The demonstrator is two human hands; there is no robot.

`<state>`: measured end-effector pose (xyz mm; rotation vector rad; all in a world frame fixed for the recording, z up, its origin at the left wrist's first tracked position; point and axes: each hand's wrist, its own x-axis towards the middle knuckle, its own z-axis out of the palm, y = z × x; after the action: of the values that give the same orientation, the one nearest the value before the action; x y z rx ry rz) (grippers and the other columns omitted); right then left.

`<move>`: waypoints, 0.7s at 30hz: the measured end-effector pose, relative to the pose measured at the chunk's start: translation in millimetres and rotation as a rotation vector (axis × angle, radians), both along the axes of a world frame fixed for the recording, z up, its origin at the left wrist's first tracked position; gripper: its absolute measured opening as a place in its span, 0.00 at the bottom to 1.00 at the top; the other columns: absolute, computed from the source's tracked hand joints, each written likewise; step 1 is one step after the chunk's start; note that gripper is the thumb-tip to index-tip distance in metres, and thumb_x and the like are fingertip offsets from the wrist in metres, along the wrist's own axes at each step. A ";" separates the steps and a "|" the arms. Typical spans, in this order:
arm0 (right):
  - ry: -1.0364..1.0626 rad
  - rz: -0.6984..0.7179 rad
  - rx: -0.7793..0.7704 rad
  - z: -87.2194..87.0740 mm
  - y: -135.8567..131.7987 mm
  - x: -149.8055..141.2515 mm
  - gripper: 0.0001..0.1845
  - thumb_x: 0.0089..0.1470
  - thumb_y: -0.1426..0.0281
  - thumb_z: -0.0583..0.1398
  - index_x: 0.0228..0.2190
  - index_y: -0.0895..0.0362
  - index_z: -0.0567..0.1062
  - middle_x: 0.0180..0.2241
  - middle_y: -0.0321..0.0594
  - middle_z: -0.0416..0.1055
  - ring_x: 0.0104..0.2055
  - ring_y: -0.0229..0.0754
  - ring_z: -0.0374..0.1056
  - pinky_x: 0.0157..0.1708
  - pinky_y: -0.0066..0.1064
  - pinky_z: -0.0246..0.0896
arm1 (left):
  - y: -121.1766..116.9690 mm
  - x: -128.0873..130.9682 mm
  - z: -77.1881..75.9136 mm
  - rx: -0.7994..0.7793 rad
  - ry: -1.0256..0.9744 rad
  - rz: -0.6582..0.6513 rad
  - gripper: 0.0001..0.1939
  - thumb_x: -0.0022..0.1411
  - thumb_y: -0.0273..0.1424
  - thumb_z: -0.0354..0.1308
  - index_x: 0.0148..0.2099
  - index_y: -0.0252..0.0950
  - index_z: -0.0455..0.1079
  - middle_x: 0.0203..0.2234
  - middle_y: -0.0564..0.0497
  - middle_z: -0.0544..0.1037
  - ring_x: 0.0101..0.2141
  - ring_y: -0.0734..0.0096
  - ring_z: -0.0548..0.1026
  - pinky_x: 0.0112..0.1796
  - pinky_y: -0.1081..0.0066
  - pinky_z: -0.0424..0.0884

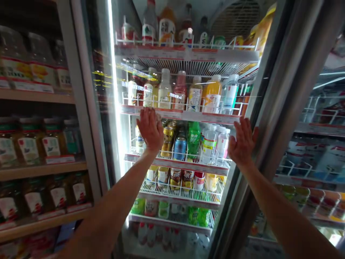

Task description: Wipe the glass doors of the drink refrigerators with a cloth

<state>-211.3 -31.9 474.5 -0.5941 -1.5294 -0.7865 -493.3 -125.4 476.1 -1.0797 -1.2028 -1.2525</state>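
Observation:
My left hand (150, 130) is raised with its fingers stretched up, palm toward the glass door (122, 230) of a lit drinks cooler. A small pale patch shows beside its fingertips; I cannot tell whether it is a thing or a reflection. My right hand (242, 142) is held up flat near the door's right side, close to the metal frame (272, 118), its fingers extended. Neither hand visibly grips anything. Whether the palms touch the glass is hard to tell. Behind the glass, between the hands, stand a blue can (179, 148) and a green bottle (193, 138).
Inside the cooler, wire shelves hold several rows of drinks, with an orange juice bottle (212, 94) on the second shelf. Wooden shelving (43, 169) with jars stands at the left. Another cooler (318, 127) with packaged goods is on the right.

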 end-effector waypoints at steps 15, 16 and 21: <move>0.105 -0.079 0.098 0.1 2.6 -1.8 0.25 0.55 0.68 0.48 0.55 0.59 0.61 0.58 0.51 0.57 0.62 0.52 0.49 0.57 0.55 0.45 | -2.9 -2.9 -3.7 0.034 -0.102 -0.063 0.25 0.62 0.32 0.45 0.60 0.31 0.54 0.60 0.40 0.55 0.62 0.56 0.48 0.60 0.48 0.40; 0.106 -0.083 0.096 0.0 2.4 -2.0 0.26 0.55 0.69 0.49 0.55 0.59 0.61 0.58 0.51 0.57 0.62 0.53 0.49 0.57 0.55 0.45 | -1.3 7.4 -8.4 -0.002 -0.021 -0.074 0.24 0.62 0.32 0.44 0.60 0.32 0.54 0.60 0.41 0.56 0.62 0.58 0.46 0.60 0.51 0.40; 0.106 -0.066 0.103 -0.3 3.0 -0.8 0.25 0.55 0.70 0.49 0.55 0.56 0.62 0.58 0.50 0.58 0.61 0.54 0.51 0.57 0.56 0.45 | 8.4 51.0 -42.0 -0.253 0.584 -0.104 0.23 0.62 0.30 0.44 0.59 0.41 0.56 0.58 0.54 0.61 0.62 0.73 0.46 0.62 0.61 0.33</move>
<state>-212.2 -28.9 474.2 -0.6025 -1.3696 -0.8658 -442.4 -117.0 434.1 -1.5772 -0.8705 -0.7810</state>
